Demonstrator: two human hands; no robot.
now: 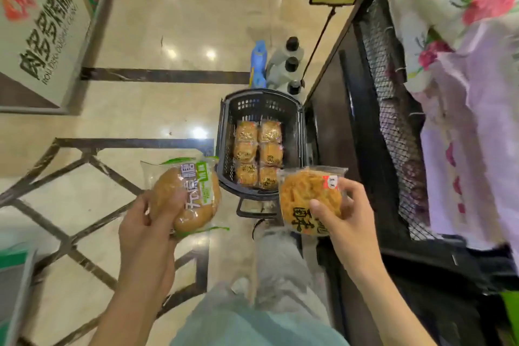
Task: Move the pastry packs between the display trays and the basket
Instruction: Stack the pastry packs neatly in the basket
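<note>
A round brown bun in a clear and green wrapper (186, 195) is held by the left hand (146, 229). A flat orange pastry in a clear pack (309, 201) is pinched by the right hand (341, 218), fingers curled round each. Both are held over the floor, near the black plastic basket (224, 149) with six packs inside. A slippery wrapper could slide out and miss the basket.

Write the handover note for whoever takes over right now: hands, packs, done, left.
Left hand: grips a round bun pack with a green label, held above the floor.
Right hand: pinches a shredded-top pastry pack, near the basket's close corner.
Basket: on the floor, six small pastry packs in two columns.
Done: six packs in the basket.
Left: both held packs; display trays not clearly in view.
</note>
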